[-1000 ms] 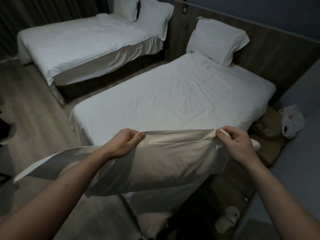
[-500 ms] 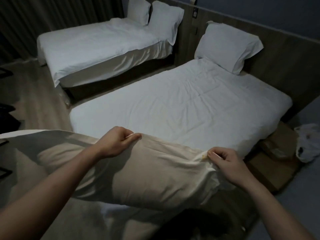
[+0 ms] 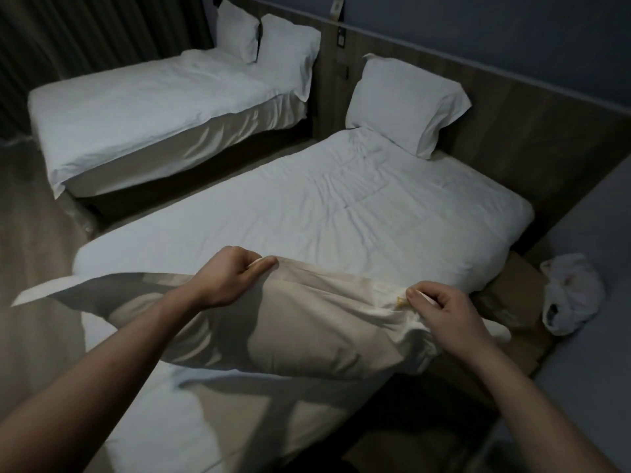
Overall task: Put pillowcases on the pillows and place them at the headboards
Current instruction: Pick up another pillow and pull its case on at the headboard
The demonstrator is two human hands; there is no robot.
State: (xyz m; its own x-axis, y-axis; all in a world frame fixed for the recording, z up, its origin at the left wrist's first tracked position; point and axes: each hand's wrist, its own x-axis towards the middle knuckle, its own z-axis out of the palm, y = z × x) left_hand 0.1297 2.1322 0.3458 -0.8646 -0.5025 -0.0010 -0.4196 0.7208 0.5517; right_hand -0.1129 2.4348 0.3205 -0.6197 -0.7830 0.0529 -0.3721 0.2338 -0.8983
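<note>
Head view. A person is standing at the foot of the near bed (image 3: 307, 213) and is holding a pillow in its pillowcase (image 3: 290, 322) above the foot end of the mattress. The left hand (image 3: 228, 278) is gripping the upper edge of the case with curled fingers, thumb side toward the bed. The right hand (image 3: 440, 312) is pinching the bunched fabric at the right end of the case, just beside a small yellow tag (image 3: 401, 301). The filled part of the case is bulging between the two hands, while its slack, flat end (image 3: 51, 290) is trailing out to the left, past the edge of the mattress and over the floor.

One dressed pillow (image 3: 406, 104) is leaning against the wooden headboard panel (image 3: 532, 131) of the near bed. On the far bed (image 3: 146, 107) two more pillows (image 3: 266, 39) are standing at its head — both in white cases. To the right of the near bed, a cardboard box (image 3: 508, 295) and a crumpled white plastic bag (image 3: 570, 295) are lying on the floor, the bag just beside the box.
</note>
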